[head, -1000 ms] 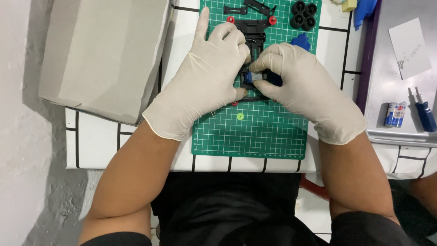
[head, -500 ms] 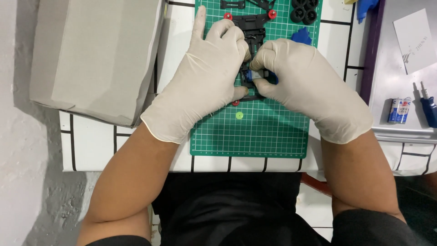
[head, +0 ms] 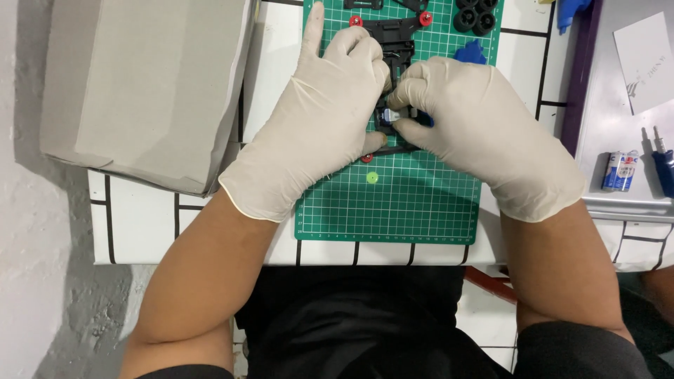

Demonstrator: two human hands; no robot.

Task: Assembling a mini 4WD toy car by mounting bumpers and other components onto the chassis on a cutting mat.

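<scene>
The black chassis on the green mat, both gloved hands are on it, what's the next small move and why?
Probably press the small silvery part down into the black chassis with the right hand, while the left hand holds the frame flat on the green cutting mat. Both sets of fingertips meet at that part; whether it is seated is hidden.

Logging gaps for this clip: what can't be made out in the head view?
- Black chassis: its middle is covered by the left hand and right hand.
- Small silver part at the fingertips: too small to identify.
- Black wheels: cut off by the top edge.
- Blue tool: cut off by the right edge.
- Grey box: contents hidden by its flap.
</scene>
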